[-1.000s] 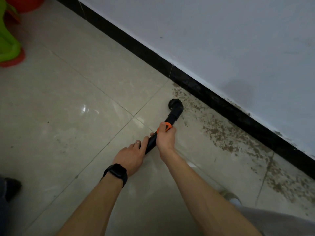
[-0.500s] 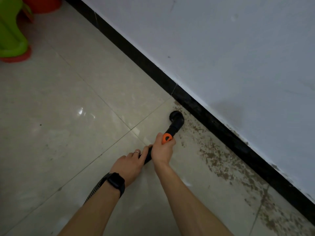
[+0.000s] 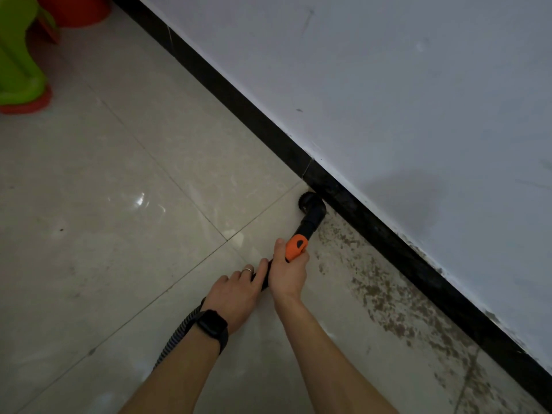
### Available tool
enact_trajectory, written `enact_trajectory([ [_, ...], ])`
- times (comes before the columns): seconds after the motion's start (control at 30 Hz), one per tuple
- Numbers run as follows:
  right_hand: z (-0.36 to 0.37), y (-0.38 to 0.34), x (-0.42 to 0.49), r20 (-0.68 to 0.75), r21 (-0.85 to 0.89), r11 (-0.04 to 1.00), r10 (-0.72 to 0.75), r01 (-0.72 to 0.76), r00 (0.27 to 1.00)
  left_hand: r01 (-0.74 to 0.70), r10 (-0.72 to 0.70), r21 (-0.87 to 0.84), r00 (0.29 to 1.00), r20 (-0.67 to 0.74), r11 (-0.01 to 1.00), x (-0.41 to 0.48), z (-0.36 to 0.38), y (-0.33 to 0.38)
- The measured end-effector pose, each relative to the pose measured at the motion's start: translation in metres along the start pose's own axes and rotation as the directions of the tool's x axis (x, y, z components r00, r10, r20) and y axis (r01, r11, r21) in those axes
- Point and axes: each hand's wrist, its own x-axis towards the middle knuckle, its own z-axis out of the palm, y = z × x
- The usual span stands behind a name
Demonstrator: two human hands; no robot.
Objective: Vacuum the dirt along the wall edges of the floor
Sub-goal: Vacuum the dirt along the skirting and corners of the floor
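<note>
At the wall's foot: right hand (image 3: 288, 276) fingers (image 3: 279, 248) gripping the orange-collared vacuum wand (image 3: 306, 228) | left hand (image 3: 236, 297) curled round it just behind | nozzle (image 3: 312, 206) on the floor (image 3: 119, 234), touching the baseboard (image 3: 388, 234) | dirt (image 3: 382, 294) along the baseboard rightward | hose (image 3: 179, 330) under left wrist

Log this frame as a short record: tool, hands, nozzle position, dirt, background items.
tool: vacuum wand, black with orange collar, ribbed hose trailing back
right hand: grips the wand at the collar
left hand: holds the wand just behind, smartwatch on wrist
nozzle: against the black skirting
dirt: brown patches along the skirting, right of the nozzle
background: green plastic stool, red bucket
</note>
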Motion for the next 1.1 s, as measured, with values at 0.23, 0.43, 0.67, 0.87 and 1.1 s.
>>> enact_trajectory([
  [0.23,0.002,-0.006,0.012,-0.005,-0.013,1.0,-0.015,0.015,1.0,0.009,-0.009,-0.101,1.0,0.004,0.995,0.014,0.001,0.004],
  [0.43,0.006,-0.015,0.019,-0.013,-0.023,1.0,-0.014,0.014,1.0,0.05,-0.047,-0.084,0.998,0.029,0.995,0.025,-0.005,0.001],
  [0.67,0.026,-0.026,0.022,-0.006,-0.025,0.999,-0.029,0.028,1.0,0.083,-0.082,-0.069,0.997,0.013,0.994,0.03,-0.007,-0.016],
  [0.87,0.043,-0.045,0.028,0.09,-0.073,0.994,-0.076,0.083,0.993,0.198,-0.195,-0.135,0.98,0.038,0.971,0.038,-0.011,-0.032],
  [1.1,0.043,-0.058,0.037,0.165,-0.137,0.988,-0.053,0.076,0.985,0.233,-0.225,-0.333,0.972,0.062,0.914,0.041,-0.011,-0.034],
])
